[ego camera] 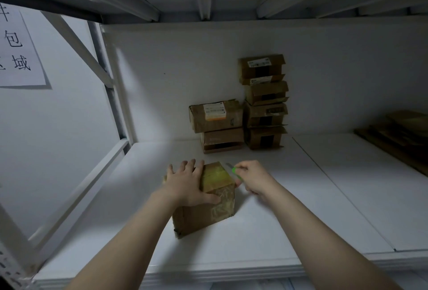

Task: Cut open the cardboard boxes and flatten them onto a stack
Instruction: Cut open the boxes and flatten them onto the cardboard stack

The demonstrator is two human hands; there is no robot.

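A brown box (209, 206) stands on the white shelf (301, 208), about midway between the front edge and the back edge, with one corner turned toward the person. Its top and its right side are covered with shiny tape.

The left hand (186, 184) lies flat on the top of the box, on the left part. The fingers are straight and spread and reach over the far edge, and the thumb points along the near edge of the top. This hand presses on the box and does not grip it.

The right hand (253, 179) is just beside the box, at its right side, near the far right corner of the top. Its fingers are curled around a small knife (234, 170) with a green handle. The thin blade points away from the person and toward the left, close to that corner. It is not possible to tell if the blade touches the cardboard.

At the back edge of the shelf, against the wall (185, 69), stand a short pile (216, 125) of two boxes and, touching it on the right, a tall pile (265, 102) of four boxes. Near the right end of the shelf lies flat cardboard (398, 136), in shadow. A paper sign (16, 53) with printed characters hangs at the left.
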